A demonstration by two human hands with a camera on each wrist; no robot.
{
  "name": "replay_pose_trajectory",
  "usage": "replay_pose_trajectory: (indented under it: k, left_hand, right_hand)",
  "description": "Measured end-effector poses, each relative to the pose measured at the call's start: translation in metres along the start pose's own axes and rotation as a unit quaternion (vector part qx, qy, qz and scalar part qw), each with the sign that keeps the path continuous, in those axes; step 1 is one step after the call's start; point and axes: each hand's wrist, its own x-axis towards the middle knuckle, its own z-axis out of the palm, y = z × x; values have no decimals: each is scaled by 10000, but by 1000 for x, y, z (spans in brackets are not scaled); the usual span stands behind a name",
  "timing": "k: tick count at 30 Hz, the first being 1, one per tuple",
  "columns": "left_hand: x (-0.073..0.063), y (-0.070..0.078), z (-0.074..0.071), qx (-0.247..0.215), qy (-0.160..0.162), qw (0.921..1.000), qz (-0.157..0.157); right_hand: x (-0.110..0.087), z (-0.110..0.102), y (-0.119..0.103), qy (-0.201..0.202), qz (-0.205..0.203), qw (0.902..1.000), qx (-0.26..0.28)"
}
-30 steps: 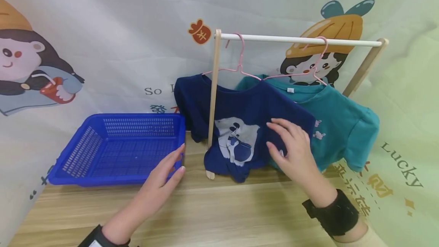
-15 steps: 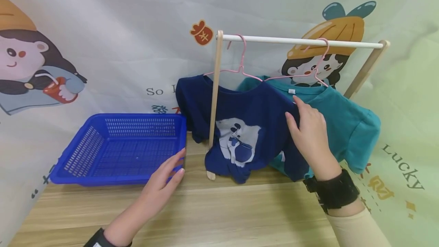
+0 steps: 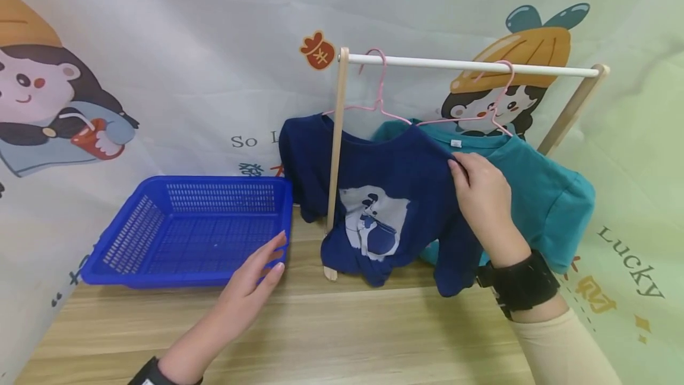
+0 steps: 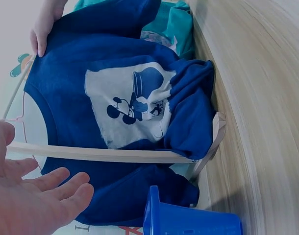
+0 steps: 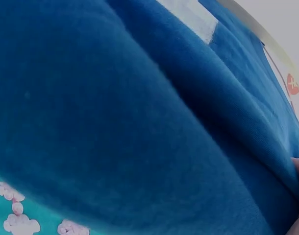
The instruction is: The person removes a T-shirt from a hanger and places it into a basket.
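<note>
A navy shirt (image 3: 395,162) with a white cartoon panel hangs from a pink hanger (image 3: 380,88) on a small clothes rack (image 3: 427,64). My right hand (image 3: 483,198) pinches the shirt's right shoulder between thumb and fingers. In the right wrist view the navy sleeve (image 5: 115,122) fills most of the picture, and only fingertips show at the edge. Behind it hangs a teal shirt (image 3: 556,195) on a second pink hanger (image 3: 499,100). My left hand (image 3: 251,281), fingers extended and holding nothing, is beside the right end of a blue basket (image 3: 187,281).
The rack's wooden front post (image 3: 335,147) stands in front of the navy shirt. A wooden table (image 3: 320,337) lies under everything. Behind hangs a pale printed cloth (image 3: 214,46) with cartoon figures, and it also runs down the right side.
My right hand has moved from the navy shirt's front up to its right shoulder and now pinches the cloth there. The navy sleeve hangs lower and forward. My left hand has hardly moved.
</note>
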Motion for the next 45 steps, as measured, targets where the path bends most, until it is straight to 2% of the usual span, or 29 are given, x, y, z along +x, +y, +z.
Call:
replay_pose_trajectory:
  k: [13,17,22,25,33,45]
  left_hand:
    - [0,1,-4,14,-10,9999,119]
    - [0,1,-5,33,30,9999,102]
    - [0,1,-6,-71,-97,9999,-36]
    - [0,1,-5,-97,-121,9999,-13]
    - [-2,1,-2,-59,-85,9999,-3]
    - [-4,-3,5,-32,-120,9999,49]
  right_hand:
    - [2,-21,2,586,247,9979,155]
    - [-2,-27,6,738,276,9966,230]
    - [-9,-30,10,871,370,9949,337]
    - [-16,-31,13,940,414,9939,409]
    - [-38,-33,23,914,655,9923,522]
    - [-80,-28,41,555,852,9940,412]
